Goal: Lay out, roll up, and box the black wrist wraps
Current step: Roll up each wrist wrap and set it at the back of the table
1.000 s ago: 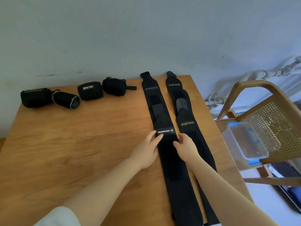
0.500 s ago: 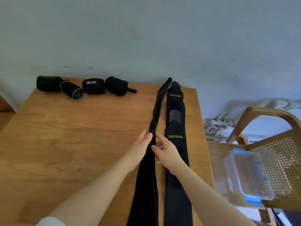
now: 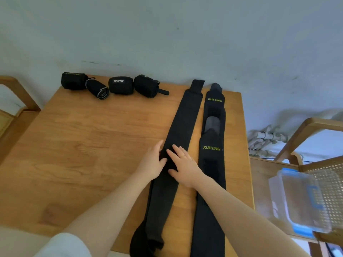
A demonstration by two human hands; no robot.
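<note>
Two long black wrist wraps lie unrolled side by side on the wooden table [image 3: 89, 145]. The left wrap [image 3: 183, 119] lies plain side up, running from the far edge to the near edge. My left hand [image 3: 153, 162] touches its left edge, thumb on the fabric. My right hand [image 3: 182, 165] presses flat on the same wrap with straight fingers. The right wrap [image 3: 212, 164] shows yellow XUEYING lettering and lies untouched. Several rolled black wraps [image 3: 120, 85] sit in a row at the table's far left.
A clear plastic box with a blue-clipped lid [image 3: 300, 199] rests on a wooden chair with a cane seat [image 3: 315, 145] to the right of the table. Another chair [image 3: 16, 95] stands at the far left. A wall runs behind the table.
The left wrap was lifted, turned over from its labelled side, and laid flat plain side up. Both hands now rest on its middle. The view shifted.
</note>
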